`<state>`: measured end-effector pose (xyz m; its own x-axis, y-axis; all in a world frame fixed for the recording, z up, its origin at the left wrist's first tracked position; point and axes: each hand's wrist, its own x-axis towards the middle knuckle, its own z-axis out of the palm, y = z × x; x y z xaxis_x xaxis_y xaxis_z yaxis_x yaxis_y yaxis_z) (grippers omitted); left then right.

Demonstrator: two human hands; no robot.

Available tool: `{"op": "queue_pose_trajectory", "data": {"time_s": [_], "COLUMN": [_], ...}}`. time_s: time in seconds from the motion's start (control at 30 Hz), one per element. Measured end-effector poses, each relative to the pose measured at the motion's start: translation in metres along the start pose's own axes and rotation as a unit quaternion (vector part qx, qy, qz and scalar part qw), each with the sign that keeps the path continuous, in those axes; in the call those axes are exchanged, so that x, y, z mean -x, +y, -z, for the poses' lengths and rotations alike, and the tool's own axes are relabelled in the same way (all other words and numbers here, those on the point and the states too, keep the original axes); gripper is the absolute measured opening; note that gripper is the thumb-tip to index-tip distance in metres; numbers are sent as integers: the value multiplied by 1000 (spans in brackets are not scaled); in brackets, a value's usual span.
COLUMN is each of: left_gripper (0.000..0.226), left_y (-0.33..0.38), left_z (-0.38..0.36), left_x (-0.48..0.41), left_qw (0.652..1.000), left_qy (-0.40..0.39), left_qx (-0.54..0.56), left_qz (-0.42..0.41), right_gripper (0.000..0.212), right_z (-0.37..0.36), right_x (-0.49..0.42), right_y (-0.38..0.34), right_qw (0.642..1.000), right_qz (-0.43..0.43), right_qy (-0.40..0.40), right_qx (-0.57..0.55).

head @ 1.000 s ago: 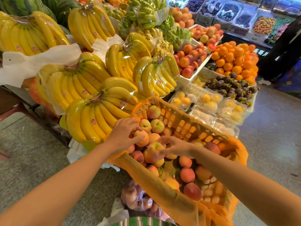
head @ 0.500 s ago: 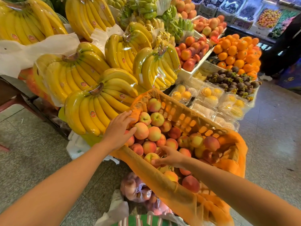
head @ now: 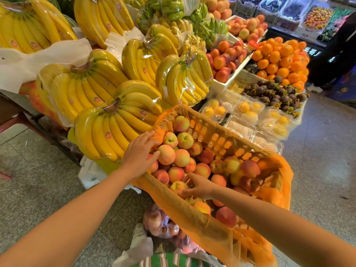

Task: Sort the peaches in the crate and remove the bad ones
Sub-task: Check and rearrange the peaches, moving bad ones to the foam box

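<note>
My left hand [head: 138,151] rests fingers spread on peaches [head: 179,158] at the crate's [head: 217,135] nine o'clock; right hand [head: 200,186] loosely cups one.

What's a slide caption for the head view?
Both hands, left and right, sort peaches in an orange crate beside bananas.

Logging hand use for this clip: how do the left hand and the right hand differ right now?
The left hand lies spread over the peaches at the crate's far left corner, fingers reaching its orange liner; the right hand sits nearer the near rim, mid-crate. The left hand's fingers are extended and open; the right hand's curl around a yellowish peach. Both are bare and inside the crate.
</note>
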<state>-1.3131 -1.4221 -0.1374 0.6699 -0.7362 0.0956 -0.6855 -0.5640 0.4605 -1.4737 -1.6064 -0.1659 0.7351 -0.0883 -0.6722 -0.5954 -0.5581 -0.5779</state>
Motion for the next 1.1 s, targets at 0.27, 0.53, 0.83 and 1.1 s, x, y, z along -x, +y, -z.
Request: {"op": "queue_pose_trajectory", "data": {"time_s": [0.27, 0.53, 0.83, 1.1], "left_gripper": [38, 27, 21, 44], "left_y": [11, 32, 98, 133], "left_z": [2, -4, -45, -101], "left_x": [-8, -16, -35, -48], "left_qw": [999, 996, 935, 805], "left_qy": [16, -23, -287, -557], "left_qx": [-24, 14, 81, -79], "left_qz": [-28, -80, -191, -188], "right_gripper": [63, 60, 45, 69], "right_z": [11, 39, 65, 49], "right_x": [2, 16, 54, 47], "right_y": [0, -1, 51, 83], "right_qw": [998, 995, 963, 912], "right_qz": [5, 20, -71, -79], "right_qy": [-57, -68, -144, -203], "right_qx": [34, 67, 217, 348]}}
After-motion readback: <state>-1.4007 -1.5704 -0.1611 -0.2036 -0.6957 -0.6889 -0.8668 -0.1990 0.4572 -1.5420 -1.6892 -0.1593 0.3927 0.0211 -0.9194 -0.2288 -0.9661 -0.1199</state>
